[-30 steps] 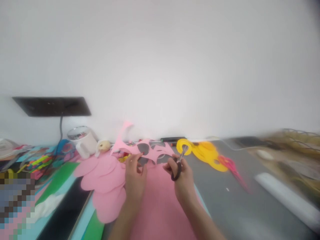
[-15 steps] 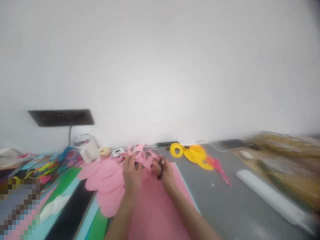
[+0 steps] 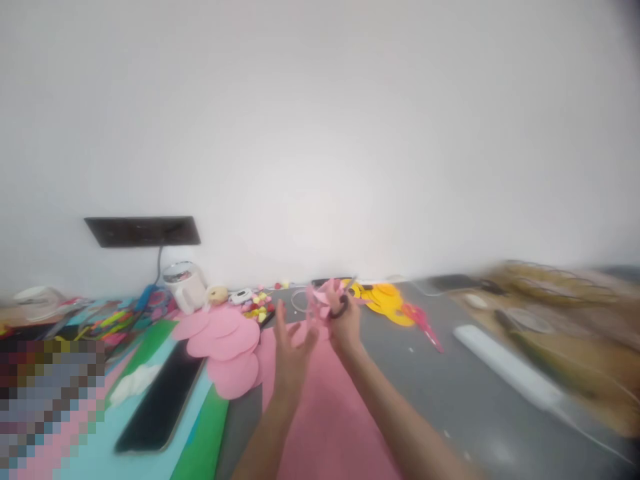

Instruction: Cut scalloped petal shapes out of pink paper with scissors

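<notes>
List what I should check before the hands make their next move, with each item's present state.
1. Dark-handled metal scissors held in the right hand: ok.
2. Scissor blades closed: cannot tell; blurred and partly hidden.
3. Left hand holding nothing: ok; its fingers look spread.
4. Left hand apart from the crumpled, thin pink cut-out scrap: cannot tell; they sit close together in this view.
5. Flat pink sheet in full view: not ok; the forearms hide parts of it.
6. Pile of thin, round pink cutouts apart from the hands: ok; it lies left of the left hand.
</notes>
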Available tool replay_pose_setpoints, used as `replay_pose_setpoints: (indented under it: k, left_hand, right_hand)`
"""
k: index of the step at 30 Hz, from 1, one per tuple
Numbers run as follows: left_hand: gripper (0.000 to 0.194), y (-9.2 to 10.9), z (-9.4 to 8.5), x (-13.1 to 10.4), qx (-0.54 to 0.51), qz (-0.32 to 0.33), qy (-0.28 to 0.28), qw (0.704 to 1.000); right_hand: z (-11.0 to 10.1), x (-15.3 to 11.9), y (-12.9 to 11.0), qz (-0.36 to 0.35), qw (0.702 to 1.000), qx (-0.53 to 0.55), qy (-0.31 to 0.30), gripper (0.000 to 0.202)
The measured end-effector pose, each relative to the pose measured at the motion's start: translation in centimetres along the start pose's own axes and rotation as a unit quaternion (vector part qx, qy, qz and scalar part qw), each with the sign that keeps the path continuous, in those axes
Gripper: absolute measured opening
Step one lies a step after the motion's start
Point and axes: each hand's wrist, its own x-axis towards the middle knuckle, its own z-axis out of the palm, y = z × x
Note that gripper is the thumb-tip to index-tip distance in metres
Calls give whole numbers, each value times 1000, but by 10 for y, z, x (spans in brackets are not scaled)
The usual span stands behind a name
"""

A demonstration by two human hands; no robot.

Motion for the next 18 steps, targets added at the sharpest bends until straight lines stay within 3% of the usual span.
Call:
replay_pose_setpoints:
  k: [3,6,14,18]
  left_hand:
    - [69,-4,2,-8,-129,-79,-27,988]
    - [50,-6,2,-13,-183,-119,48,975]
    - [30,-9,-12,-13,-179,-117,220,952]
    - [20,-5,-25,-3,-167,-91,266,945]
  right_hand:
    - [6,-25,-2,26,997,-22,-75,23]
    - [10,-51,4,36,992,-28,-118,21]
    - [8,-89,4,53,985,-30,-162,22]
    - [-5,-96,1,50,984,-32,-169,27]
